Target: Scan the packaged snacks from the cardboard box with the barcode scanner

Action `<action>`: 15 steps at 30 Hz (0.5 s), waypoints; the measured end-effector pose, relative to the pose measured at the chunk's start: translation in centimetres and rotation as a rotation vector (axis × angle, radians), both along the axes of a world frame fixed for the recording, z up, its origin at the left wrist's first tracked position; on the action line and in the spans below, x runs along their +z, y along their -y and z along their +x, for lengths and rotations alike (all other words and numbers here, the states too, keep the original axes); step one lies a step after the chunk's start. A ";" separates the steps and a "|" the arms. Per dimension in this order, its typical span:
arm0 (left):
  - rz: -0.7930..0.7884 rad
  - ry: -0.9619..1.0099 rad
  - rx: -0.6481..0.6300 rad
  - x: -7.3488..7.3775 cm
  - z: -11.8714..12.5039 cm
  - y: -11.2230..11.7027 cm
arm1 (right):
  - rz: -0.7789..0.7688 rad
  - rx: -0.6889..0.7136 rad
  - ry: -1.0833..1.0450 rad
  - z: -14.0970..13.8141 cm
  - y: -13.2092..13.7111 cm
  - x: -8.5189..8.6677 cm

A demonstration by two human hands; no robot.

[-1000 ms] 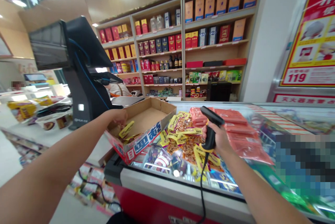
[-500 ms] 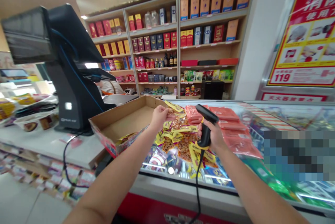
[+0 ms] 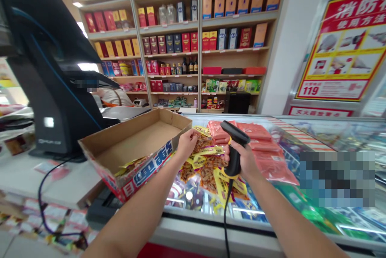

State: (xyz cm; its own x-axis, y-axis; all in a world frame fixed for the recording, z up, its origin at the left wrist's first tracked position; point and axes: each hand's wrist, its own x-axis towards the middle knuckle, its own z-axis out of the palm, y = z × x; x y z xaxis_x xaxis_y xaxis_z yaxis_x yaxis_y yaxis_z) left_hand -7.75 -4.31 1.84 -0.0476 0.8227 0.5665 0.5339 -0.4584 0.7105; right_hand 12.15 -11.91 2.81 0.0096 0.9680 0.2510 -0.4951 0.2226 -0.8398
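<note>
while the right hand (image 3: 245, 162) is closed firmly around the handle of a black barcode scanner (image 3: 234, 149), the left hand (image 3: 187, 144) sits curled just beside it at 9 o'clock, low over a heap of yellow snack packets (image 3: 205, 171). i cannot tell whether the left hand has hold of a packet. the heap lies on the glass top of a freezer (image 3: 211, 226), with pink packs (image 3: 256, 145) at 2 o'clock from the scanner. a cardboard tray (image 3: 135, 145) sits at 9 o'clock from the heap, with a few packets (image 3: 129, 165) in its near corner. the scanner's cord (image 3: 226, 221) drops at 6 o'clock over the freezer's front. further off at 10 o'clock, a black till (image 3: 51, 89) stands on the tabletop (image 3: 69, 181), and a person (image 3: 111, 98) is behind it, near shelves (image 3: 199, 40) of boxed goods.
</note>
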 end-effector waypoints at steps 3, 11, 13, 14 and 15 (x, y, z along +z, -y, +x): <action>-0.028 0.012 -0.006 0.1 0.3 0.1 | 0.001 0.027 0.005 0.0 -0.1 -0.3; -0.136 0.079 -0.183 -0.5 -0.4 -1.6 | -0.014 0.070 0.039 -0.1 -0.1 -0.6; -0.188 0.103 -0.246 -0.6 -0.5 -1.6 | -0.012 0.066 0.047 -0.1 -0.1 -0.6; -0.196 0.127 -0.271 -0.6 -0.5 -1.5 | -0.009 0.061 0.053 -0.1 -0.1 -0.6; -0.190 0.163 -0.293 -0.7 -0.5 -1.5 | -0.009 0.058 0.061 0.0 -0.1 -0.5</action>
State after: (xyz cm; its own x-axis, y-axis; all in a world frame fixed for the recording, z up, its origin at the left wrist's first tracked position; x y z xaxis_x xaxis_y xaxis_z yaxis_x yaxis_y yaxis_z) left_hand -8.28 -2.78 1.17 0.1281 0.9046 0.4066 0.2729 -0.4263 0.8624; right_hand 12.11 -11.83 2.27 -0.0618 0.9687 0.2406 -0.4549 0.1872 -0.8706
